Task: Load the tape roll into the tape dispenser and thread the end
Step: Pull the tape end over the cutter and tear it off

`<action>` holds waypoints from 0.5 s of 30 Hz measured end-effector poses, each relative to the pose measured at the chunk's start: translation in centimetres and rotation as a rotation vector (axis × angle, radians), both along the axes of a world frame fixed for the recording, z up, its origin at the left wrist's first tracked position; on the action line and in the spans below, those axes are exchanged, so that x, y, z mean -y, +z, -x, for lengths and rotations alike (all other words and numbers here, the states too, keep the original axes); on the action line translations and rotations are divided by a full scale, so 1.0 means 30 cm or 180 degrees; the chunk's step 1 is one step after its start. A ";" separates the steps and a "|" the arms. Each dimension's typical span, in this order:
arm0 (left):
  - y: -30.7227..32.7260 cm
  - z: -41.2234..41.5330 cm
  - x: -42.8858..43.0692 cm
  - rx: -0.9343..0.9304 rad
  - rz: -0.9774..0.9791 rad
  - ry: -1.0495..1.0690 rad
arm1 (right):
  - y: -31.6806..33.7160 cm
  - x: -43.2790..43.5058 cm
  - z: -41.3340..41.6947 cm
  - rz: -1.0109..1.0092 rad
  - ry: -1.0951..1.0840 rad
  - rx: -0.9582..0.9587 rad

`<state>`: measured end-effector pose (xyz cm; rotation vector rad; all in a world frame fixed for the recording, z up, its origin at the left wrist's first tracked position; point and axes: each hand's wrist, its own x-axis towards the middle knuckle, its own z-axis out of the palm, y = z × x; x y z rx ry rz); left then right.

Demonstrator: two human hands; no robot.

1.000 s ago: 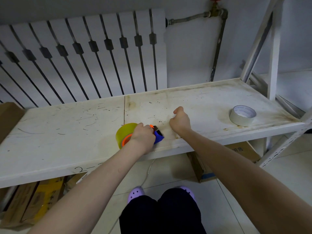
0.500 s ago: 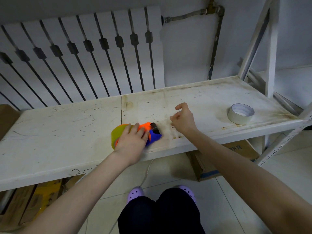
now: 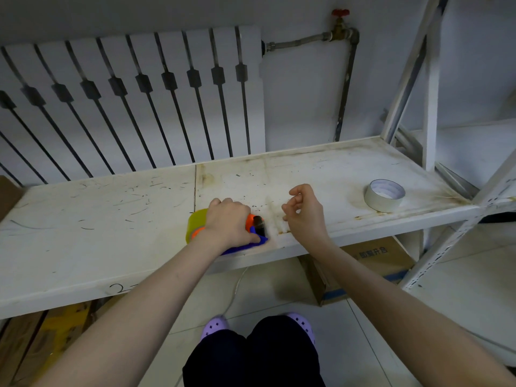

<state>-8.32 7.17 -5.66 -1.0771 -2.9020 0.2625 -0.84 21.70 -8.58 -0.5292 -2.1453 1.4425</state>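
Note:
An orange and blue tape dispenser (image 3: 255, 233) lies near the front edge of the white shelf (image 3: 97, 233), with a yellowish clear tape roll (image 3: 195, 223) mounted in it. My left hand (image 3: 227, 223) presses down over the dispenser and covers most of it. A strip of clear tape (image 3: 275, 219) runs across the shelf just right of the dispenser's black roller. My right hand (image 3: 304, 215) hovers beside that strip, fingers loosely curled; whether it pinches the tape end I cannot tell.
A white tape roll (image 3: 384, 195) lies flat at the shelf's right end. A radiator (image 3: 134, 107) and pipe (image 3: 344, 79) stand behind. Rack uprights (image 3: 430, 93) rise at right. Cardboard boxes (image 3: 363, 263) sit under the shelf.
My left hand shifted from gripping the dispenser's side to lying flat over its top. My right hand rose from a fist on the shelf and loosened its fingers.

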 end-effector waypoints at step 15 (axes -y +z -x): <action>-0.017 -0.009 -0.060 -0.0142 0.0293 -0.0102 | 0.009 -0.087 -0.015 -0.0559 0.0115 0.0307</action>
